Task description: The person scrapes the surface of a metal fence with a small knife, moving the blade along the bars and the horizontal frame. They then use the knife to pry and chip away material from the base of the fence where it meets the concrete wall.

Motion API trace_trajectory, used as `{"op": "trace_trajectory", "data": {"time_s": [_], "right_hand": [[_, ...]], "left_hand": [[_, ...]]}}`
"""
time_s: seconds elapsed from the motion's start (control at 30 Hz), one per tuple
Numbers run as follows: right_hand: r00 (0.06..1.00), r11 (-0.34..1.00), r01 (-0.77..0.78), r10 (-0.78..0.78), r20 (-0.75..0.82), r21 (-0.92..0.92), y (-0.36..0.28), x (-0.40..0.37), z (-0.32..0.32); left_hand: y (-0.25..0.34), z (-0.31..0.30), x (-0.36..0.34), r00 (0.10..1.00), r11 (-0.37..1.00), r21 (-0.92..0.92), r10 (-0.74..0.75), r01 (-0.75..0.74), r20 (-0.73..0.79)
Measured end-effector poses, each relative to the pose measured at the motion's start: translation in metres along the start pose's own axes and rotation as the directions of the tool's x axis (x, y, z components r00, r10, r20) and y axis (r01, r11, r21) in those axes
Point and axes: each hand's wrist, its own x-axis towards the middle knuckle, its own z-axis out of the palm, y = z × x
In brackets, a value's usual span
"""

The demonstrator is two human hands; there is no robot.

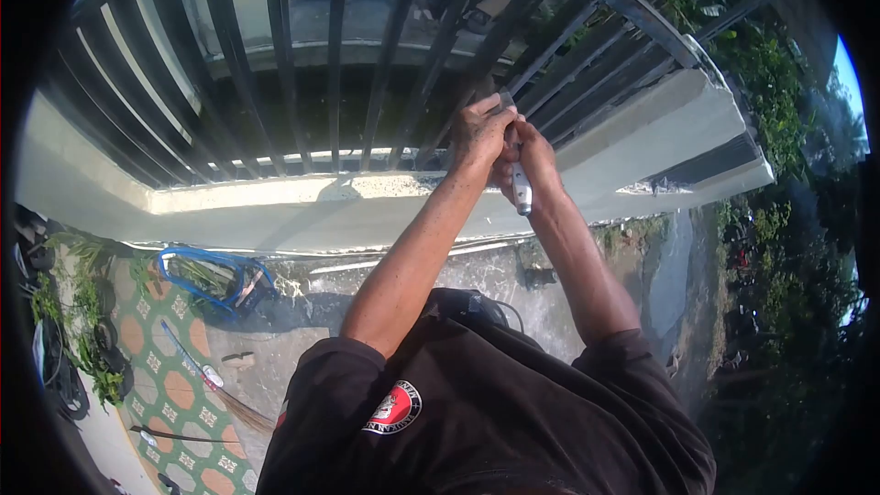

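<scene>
A scraper (521, 188) with a pale, riveted handle points up and away from me at the dark metal railing (336, 73). My right hand (535, 158) is closed around its handle, and the handle's butt end sticks out below the fist. At the blade end, my left hand (481, 135) has its fingers bent and pressed together against the tool, close to the lower part of the railing bars. Most of the blade is hidden by the fingers. Just under both hands runs the pale ledge (302, 191) that the bars stand on, flecked with dark specks.
Below the ledge at the left lies a blue-framed object (206, 255). A broom (234, 403) rests by patterned tiles (151, 362). Potted plants (87, 302) line the far left. Trees (779, 266) stand at the right, beyond the ledge's broken-edged end (724, 92).
</scene>
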Motion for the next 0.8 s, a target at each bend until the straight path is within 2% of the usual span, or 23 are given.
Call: {"op": "trace_trajectory", "data": {"time_s": [0.03, 0.1, 0.13, 0.17, 0.23, 0.3, 0.37, 0.4, 0.47, 0.5, 0.53, 0.57, 0.63, 0.7, 0.73, 0.8], "right_hand": [[1.000, 0.999, 0.025, -0.025, -0.005, 0.036, -0.004, -0.002, -0.001], [0.997, 1.000, -0.004, 0.003, 0.083, 0.016, -0.018, -0.002, -0.002], [0.997, 0.998, 0.029, -0.026, 0.074, -0.047, -0.023, -0.002, -0.002], [0.997, 0.999, 0.043, -0.042, 0.068, -0.016, -0.021, -0.007, -0.001], [0.998, 0.997, 0.050, -0.052, -0.036, -0.059, -0.017, -0.016, 0.009], [0.999, 0.999, 0.037, -0.038, -0.036, -0.030, -0.014, -0.011, 0.005], [0.999, 0.995, 0.025, -0.028, -0.025, -0.100, -0.021, -0.010, 0.005], [0.996, 0.987, 0.080, -0.084, -0.027, -0.136, -0.029, -0.019, 0.013], [0.996, 0.989, 0.084, -0.088, -0.027, -0.125, -0.031, -0.021, 0.013], [0.995, 0.988, 0.095, -0.099, -0.026, -0.122, -0.033, -0.023, 0.013], [0.997, 0.989, 0.027, -0.038, -0.072, -0.148, -0.029, -0.022, 0.012], [0.998, 0.989, 0.039, -0.046, -0.047, -0.143, -0.023, -0.017, 0.009], [0.998, 0.988, 0.039, -0.047, -0.046, -0.149, -0.029, -0.018, 0.013], [0.995, 0.987, 0.093, -0.096, -0.020, -0.128, -0.046, -0.022, 0.019], [0.994, 0.984, 0.111, -0.112, -0.001, -0.142, -0.054, -0.022, 0.018], [0.994, 0.978, 0.099, -0.107, -0.035, -0.186, -0.047, -0.026, 0.016]], "left_hand": [[-0.004, 0.000, 0.002, 0.999, 0.999, 0.042, -0.029, 0.031, -0.038], [0.001, 0.008, 0.004, 1.000, 0.999, 0.040, 0.008, -0.007, -0.009], [0.014, 0.011, -0.005, 1.000, 1.000, -0.014, -0.012, 0.012, 0.018], [0.024, 0.012, -0.013, 0.999, 0.997, -0.067, -0.028, 0.031, 0.044], [0.013, 0.010, -0.006, 0.995, 0.999, -0.030, -0.008, 0.011, 0.100], [-0.002, 0.012, 0.003, 0.995, 1.000, -0.015, 0.025, -0.027, -0.096], [0.004, 0.011, 0.001, 0.999, 1.000, -0.023, 0.001, -0.001, -0.035], [0.021, 0.014, -0.011, 0.999, 0.998, -0.059, -0.015, 0.017, 0.031], [0.030, 0.016, -0.013, 0.993, 0.996, -0.086, -0.022, 0.032, 0.113], [0.017, 0.014, -0.007, 0.993, 0.996, -0.082, -0.017, 0.026, 0.113], [-0.001, 0.013, 0.006, 0.999, 0.996, -0.085, 0.015, -0.011, 0.044], [-0.010, 0.013, 0.014, 0.999, 0.995, -0.088, 0.040, -0.043, -0.026], [0.008, 0.015, 0.002, 0.999, 0.995, -0.095, 0.033, -0.035, -0.021], [0.037, 0.018, -0.012, 0.987, 0.989, -0.150, 0.027, -0.003, 0.160], [0.035, 0.020, -0.011, 0.986, 0.989, -0.151, 0.028, -0.003, 0.163], [0.027, 0.027, -0.008, 0.997, 0.985, -0.170, 0.040, -0.027, 0.072]]}}
